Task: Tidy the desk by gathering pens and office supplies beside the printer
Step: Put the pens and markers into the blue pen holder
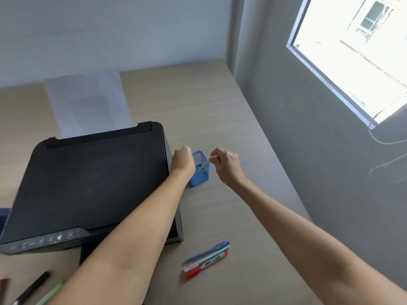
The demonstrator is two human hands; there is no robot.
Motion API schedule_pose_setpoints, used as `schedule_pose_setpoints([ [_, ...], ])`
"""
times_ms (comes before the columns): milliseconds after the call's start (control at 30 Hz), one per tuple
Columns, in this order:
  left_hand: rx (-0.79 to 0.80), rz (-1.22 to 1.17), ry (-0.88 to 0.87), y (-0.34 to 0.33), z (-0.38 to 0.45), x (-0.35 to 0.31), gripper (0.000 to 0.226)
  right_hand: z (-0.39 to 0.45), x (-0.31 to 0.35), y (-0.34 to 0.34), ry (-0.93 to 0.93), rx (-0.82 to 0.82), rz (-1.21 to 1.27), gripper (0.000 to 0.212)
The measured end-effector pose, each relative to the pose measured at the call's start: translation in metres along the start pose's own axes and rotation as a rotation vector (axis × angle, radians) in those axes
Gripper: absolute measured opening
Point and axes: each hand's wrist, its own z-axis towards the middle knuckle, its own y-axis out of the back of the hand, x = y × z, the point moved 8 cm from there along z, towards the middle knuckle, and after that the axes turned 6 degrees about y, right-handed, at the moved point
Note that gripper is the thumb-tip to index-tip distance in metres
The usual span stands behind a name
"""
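A blue mesh pen cup (200,176) stands on the desk just right of the black printer (92,183). My left hand (183,160) grips the cup's left rim. My right hand (228,165) pinches a thin pale pen (205,165) whose lower end dips into the cup. Nearer to me lie three pens side by side: a blue pen (207,252), a pink and teal pen (206,258) and a red marker (206,265). At the bottom left lie a black pen (33,287) and a green pen (51,292).
White paper (88,102) sticks up from the printer's rear feed. The wooden desk (220,119) ends at a grey wall (319,150) on the right, with a window and a hanging bead chain (383,143). A dark object shows at the left edge.
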Motion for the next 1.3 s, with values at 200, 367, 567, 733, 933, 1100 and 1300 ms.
schedule_pose_setpoints([
  [200,0.043,0.184,-0.067,-0.003,-0.007,-0.005,0.014,-0.001,-0.002,-0.028,-0.003,0.191,0.009,0.022],
  [367,-0.136,0.159,-0.575,0.015,-0.09,-0.019,0.023,-0.051,-0.022,-0.006,-0.036,0.053,0.041,0.021],
  [567,0.37,0.465,-0.577,-0.069,-0.203,0.112,0.015,-0.156,-0.048,-0.063,0.065,0.624,-0.088,0.013],
  [733,0.424,0.63,-0.419,-0.092,-0.21,0.168,0.021,-0.184,-0.043,-0.08,0.134,0.75,-0.161,0.012],
  [933,0.384,0.792,-0.468,-0.096,-0.213,0.179,0.028,-0.188,-0.045,-0.08,0.266,0.744,-0.375,0.015],
  [1100,0.456,0.735,-0.354,-0.069,-0.228,0.185,0.027,-0.192,-0.038,-0.068,0.281,0.666,-0.264,0.011],
  [1300,0.24,0.528,-0.39,0.027,-0.228,0.111,0.028,-0.224,-0.054,-0.076,0.363,0.57,-0.295,0.005],
])
